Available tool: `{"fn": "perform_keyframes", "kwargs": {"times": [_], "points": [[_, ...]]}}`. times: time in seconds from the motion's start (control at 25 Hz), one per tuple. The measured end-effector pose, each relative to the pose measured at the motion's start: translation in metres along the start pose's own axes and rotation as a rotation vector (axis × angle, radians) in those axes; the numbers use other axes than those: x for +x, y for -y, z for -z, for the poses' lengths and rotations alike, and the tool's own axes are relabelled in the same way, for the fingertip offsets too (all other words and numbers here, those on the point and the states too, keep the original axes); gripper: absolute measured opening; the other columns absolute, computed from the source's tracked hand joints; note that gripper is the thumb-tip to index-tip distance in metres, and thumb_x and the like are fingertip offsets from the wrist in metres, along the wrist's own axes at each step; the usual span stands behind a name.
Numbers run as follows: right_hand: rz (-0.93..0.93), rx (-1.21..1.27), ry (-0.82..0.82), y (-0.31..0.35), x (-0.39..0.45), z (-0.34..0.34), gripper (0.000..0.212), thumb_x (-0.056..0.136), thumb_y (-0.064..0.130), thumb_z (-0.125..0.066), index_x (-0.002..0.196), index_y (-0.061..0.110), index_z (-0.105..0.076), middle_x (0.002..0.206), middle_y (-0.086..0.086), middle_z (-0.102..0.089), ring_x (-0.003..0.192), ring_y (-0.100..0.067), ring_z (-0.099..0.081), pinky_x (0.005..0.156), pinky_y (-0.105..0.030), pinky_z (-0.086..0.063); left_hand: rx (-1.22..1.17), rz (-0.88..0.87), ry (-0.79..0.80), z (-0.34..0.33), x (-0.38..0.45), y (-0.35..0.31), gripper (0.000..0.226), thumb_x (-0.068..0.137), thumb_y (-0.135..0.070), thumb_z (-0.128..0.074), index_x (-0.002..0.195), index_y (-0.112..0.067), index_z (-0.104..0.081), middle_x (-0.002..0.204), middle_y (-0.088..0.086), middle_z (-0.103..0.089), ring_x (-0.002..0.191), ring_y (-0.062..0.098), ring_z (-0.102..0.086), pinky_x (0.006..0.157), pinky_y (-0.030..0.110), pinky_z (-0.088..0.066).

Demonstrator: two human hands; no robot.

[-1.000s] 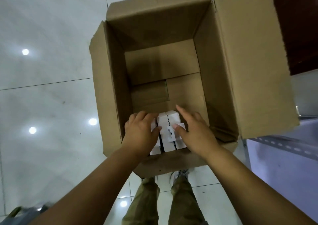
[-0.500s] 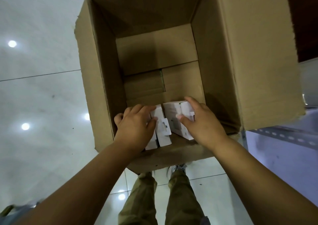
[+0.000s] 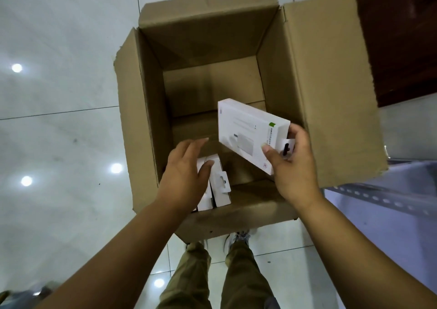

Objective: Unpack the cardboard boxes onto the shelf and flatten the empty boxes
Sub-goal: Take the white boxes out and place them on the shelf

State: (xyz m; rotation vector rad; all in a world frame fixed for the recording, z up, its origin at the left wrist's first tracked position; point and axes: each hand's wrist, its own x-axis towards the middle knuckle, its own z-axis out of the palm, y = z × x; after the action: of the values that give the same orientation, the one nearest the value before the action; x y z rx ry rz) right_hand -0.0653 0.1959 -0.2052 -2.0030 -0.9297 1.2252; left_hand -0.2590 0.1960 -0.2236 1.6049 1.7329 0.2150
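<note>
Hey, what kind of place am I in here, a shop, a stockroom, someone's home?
Probably a shop or stockroom. Glossy floor tiles, a perforated metal shelf rail at the right, and a cardboard box holding white retail packs with hang tabs suggest restocking.

No text is readable: the white package [image 3: 246, 133] carries small grey print and a green mark, too blurred to read.
</note>
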Motion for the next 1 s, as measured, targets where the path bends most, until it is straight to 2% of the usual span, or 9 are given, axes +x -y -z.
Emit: {"fn": "perform_keyframes", "kwargs": {"times": [0.12, 0.2, 0.28, 0.36, 0.48, 0.64, 0.8, 0.92, 1.0], "points": [[0.055, 0.042, 0.120, 0.020, -0.006, 0.009, 0.053, 0.090, 0.010, -0.063, 0.130, 0.036, -0.041, 0.132, 0.004, -0.051, 0.126, -0.015, -0.048, 0.089, -0.035, -0.056, -0.028, -0.055, -0.100, 0.017, 0.001, -0.018, 0.057, 0.088, -0.030, -0.064, 0.140, -0.023, -0.043, 0.144, 0.003, -0.039, 0.131, 0.025, -0.037, 0.103, 0.034, -0.036], [0.065, 0.054, 0.225, 0.035, -0.012, 0.015, 0.055, 0.090, 0.006, -0.062, 0.127, 0.041, -0.042, 0.133, 0.003, -0.047, 0.130, -0.017, -0.043, 0.093, -0.041, -0.054, -0.016, -0.050, -0.108, 0.031, 0.002, -0.027, 0.069, 0.084, -0.040, -0.066, 0.145, -0.026, -0.036, 0.149, 0.002, -0.033, 0.135, 0.026, -0.031, 0.108, 0.044, -0.034], [0.072, 0.048, 0.301, 0.051, -0.018, 0.020, 0.055, 0.091, 0.005, -0.060, 0.124, 0.046, -0.042, 0.131, 0.005, -0.046, 0.131, -0.017, -0.041, 0.093, -0.042, -0.054, 0.041, -0.048, -0.060, 0.048, 0.002, -0.033, 0.078, 0.080, -0.058, -0.053, 0.148, -0.030, -0.027, 0.153, -0.003, -0.028, 0.140, 0.024, -0.022, 0.114, 0.047, -0.025], [0.088, 0.047, 0.354, 0.063, -0.023, 0.023, 0.055, 0.091, 0.007, -0.060, 0.118, 0.051, -0.041, 0.129, 0.006, -0.047, 0.129, -0.015, -0.042, 0.092, -0.038, -0.054, 0.070, -0.076, -0.011, 0.058, 0.000, -0.035, 0.081, 0.076, -0.064, -0.041, 0.149, -0.033, -0.024, 0.155, -0.007, -0.026, 0.142, 0.022, -0.019, 0.116, 0.048, -0.019], [0.116, 0.087, 0.421, 0.073, -0.028, 0.022, 0.058, 0.090, 0.008, -0.061, 0.117, 0.055, -0.041, 0.127, 0.007, -0.049, 0.126, -0.013, -0.045, 0.092, -0.035, -0.055, 0.017, -0.065, 0.002, 0.068, -0.003, -0.033, 0.072, 0.081, -0.061, -0.045, 0.146, -0.034, -0.030, 0.148, -0.008, -0.036, 0.135, 0.020, -0.028, 0.115, 0.049, -0.023], [0.163, -0.042, 0.351, 0.074, -0.029, 0.016, 0.056, 0.091, 0.012, -0.061, 0.129, 0.049, -0.042, 0.128, 0.006, -0.046, 0.122, -0.008, -0.044, 0.086, -0.017, -0.054, 0.020, -0.071, -0.032, 0.072, -0.009, -0.023, 0.056, 0.083, -0.053, -0.059, 0.130, -0.025, -0.048, 0.127, 0.000, -0.049, 0.113, 0.016, -0.040, 0.101, 0.038, -0.039], [0.153, -0.270, 0.251, 0.059, -0.032, 0.002, 0.062, 0.093, 0.025, -0.061, 0.146, 0.038, -0.032, 0.147, 0.011, -0.035, 0.135, -0.008, -0.031, 0.106, -0.031, -0.039, -0.110, 0.085, -0.011, 0.073, -0.022, -0.016, 0.051, 0.085, -0.047, -0.061, 0.124, -0.020, -0.043, 0.112, -0.005, -0.043, 0.100, 0.012, -0.049, 0.081, 0.032, -0.053], [0.092, -0.361, 0.244, 0.041, -0.038, -0.010, 0.060, 0.093, 0.031, -0.061, 0.146, 0.034, -0.034, 0.149, 0.011, -0.034, 0.135, -0.010, -0.034, 0.106, -0.031, -0.037, -0.223, 0.254, -0.054, 0.075, -0.031, -0.006, 0.047, 0.088, -0.049, -0.055, 0.121, -0.020, -0.038, 0.109, -0.004, -0.046, 0.091, 0.014, -0.053, 0.070, 0.029, -0.052], [0.050, -0.459, 0.274, 0.024, -0.040, -0.021, 0.059, 0.093, 0.034, -0.060, 0.146, 0.030, -0.035, 0.148, 0.008, -0.037, 0.133, -0.013, -0.039, 0.105, -0.032, -0.039, -0.265, 0.322, -0.072, 0.076, -0.035, 0.002, 0.043, 0.090, -0.048, -0.051, 0.118, -0.022, -0.034, 0.108, -0.004, -0.046, 0.089, 0.015, -0.053, 0.070, 0.030, -0.052]]}}
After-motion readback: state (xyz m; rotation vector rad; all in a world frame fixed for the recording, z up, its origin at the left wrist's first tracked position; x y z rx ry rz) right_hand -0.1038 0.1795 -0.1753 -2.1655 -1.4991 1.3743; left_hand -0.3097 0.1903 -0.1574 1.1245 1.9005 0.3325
